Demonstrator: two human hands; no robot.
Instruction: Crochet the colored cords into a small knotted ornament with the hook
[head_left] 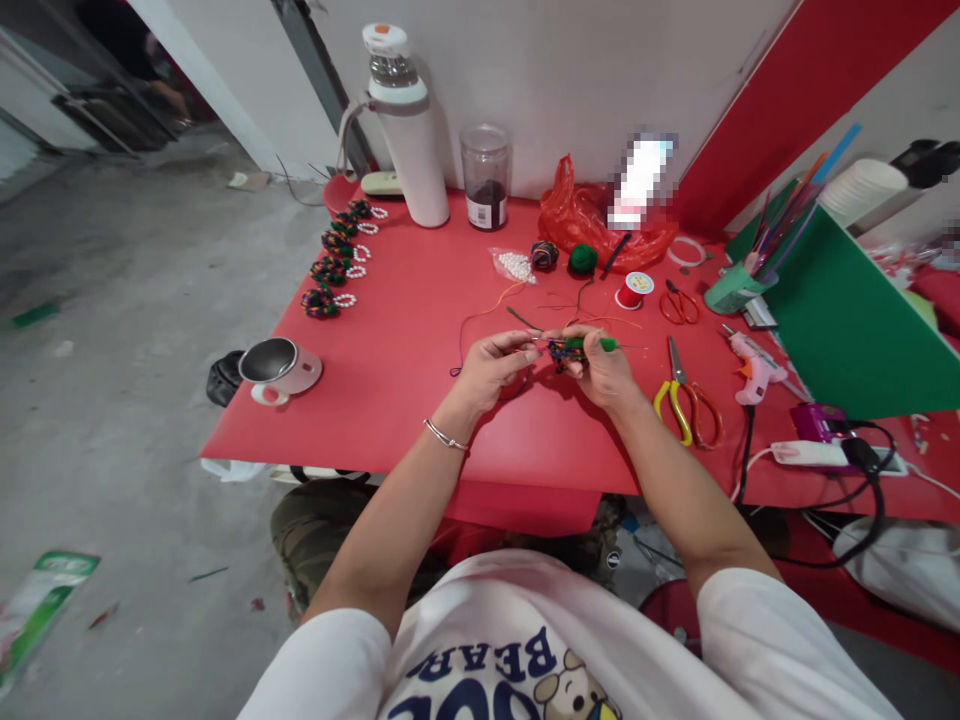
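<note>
Over the red table my left hand [499,370] pinches the edge of a small dark multicoloured crochet piece [564,354]. My right hand [609,375] is closed around a green-handled crochet hook [609,344], and its fingers also touch the piece. Both hands are close together, fingertips almost meeting. Fingers partly hide the work, and the hook's working tip is hard to make out. Beyond the hands lie a dark mixed yarn ball [544,255] and a green yarn ball [583,260]. Loose orange yarn [487,312] trails across the table to the left.
Finished-looking crochet pieces with bead loops [321,303] line the left edge, near a mug [281,368]. Behind stand a white flask [412,150] and a jar [485,180]. Right are red thread [634,290], small snips [679,302], scissors [676,360], pliers [679,410], glue gun [757,368] and cables [874,480].
</note>
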